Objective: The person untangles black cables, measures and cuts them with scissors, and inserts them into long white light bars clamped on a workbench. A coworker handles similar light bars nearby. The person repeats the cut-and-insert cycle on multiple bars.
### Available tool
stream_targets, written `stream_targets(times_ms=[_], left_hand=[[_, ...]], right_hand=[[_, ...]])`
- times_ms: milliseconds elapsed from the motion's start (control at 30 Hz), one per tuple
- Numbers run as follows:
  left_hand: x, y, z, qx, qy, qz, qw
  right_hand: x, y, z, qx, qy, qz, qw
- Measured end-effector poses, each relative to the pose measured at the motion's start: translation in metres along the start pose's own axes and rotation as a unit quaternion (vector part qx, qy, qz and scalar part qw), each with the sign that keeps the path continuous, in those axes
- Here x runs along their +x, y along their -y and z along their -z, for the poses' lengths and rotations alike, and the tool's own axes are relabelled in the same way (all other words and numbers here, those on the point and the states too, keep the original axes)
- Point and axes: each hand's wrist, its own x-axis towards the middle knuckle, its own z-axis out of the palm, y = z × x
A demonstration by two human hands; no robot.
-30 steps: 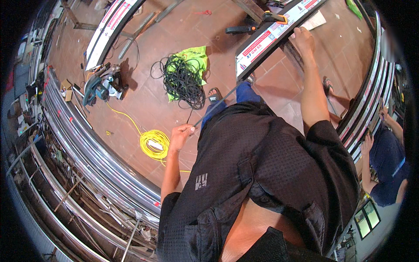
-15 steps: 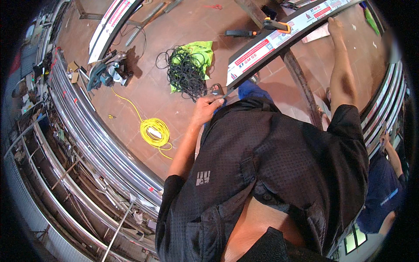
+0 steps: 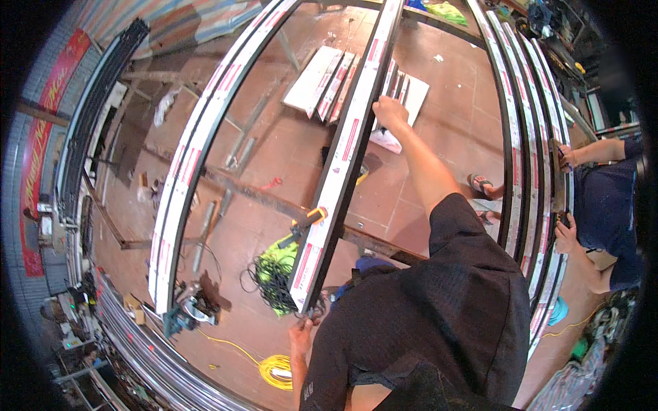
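Head view: left hand (image 3: pixel 300 337) pinches black strip (image 3: pixel 310 314), right hand (image 3: pixel 391 111) clenches at metal profile (image 3: pixel 347 147); likely threading, calling next for even feed.

White, red-patched, black-sided profile (image 3: pixel 345 152)

Right hand (image 3: pixel 391 112) reaches far forward (left hand (image 3: pixel 300 335) low).

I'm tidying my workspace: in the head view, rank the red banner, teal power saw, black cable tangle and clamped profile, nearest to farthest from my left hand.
1. Clamped profile: its end almost at the left hand.
2. Black cable tangle: floor, just beyond, slightly left.
3. Teal power saw: farther left.
4. Red banner: far left.
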Motion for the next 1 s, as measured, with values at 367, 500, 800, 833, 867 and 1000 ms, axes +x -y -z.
stream_targets(times_ms=[367, 500, 800, 833, 867, 1000], left_hand=[[-0.021, -0.028, 0.012, 0.273, -0.053, 0.014, 0.961], [-0.027, -0.016, 0.013, 0.040, -0.050, 0.010, 0.998], [0.019, 0.053, 0.019, -0.142, -0.083, 0.121, 0.979], [0.018, 0.053, 0.019, -0.167, -0.091, 0.153, 0.970], [0.017, 0.049, 0.018, -0.135, -0.080, 0.124, 0.980], [0.006, 0.014, 0.006, -0.068, -0.070, 0.047, 0.994]], right_hand=[[0.004, -0.005, 0.010, 0.003, 0.034, 0.011, 0.999], [0.005, -0.005, 0.009, 0.015, 0.020, 0.008, 1.000], [0.051, -0.007, 0.015, -0.009, -0.018, 0.008, 1.000], [0.051, -0.008, 0.016, -0.002, -0.021, -0.001, 1.000], [0.047, -0.008, 0.015, 0.002, -0.021, -0.017, 1.000], [0.007, -0.007, 0.007, -0.001, -0.004, 0.020, 1.000]])
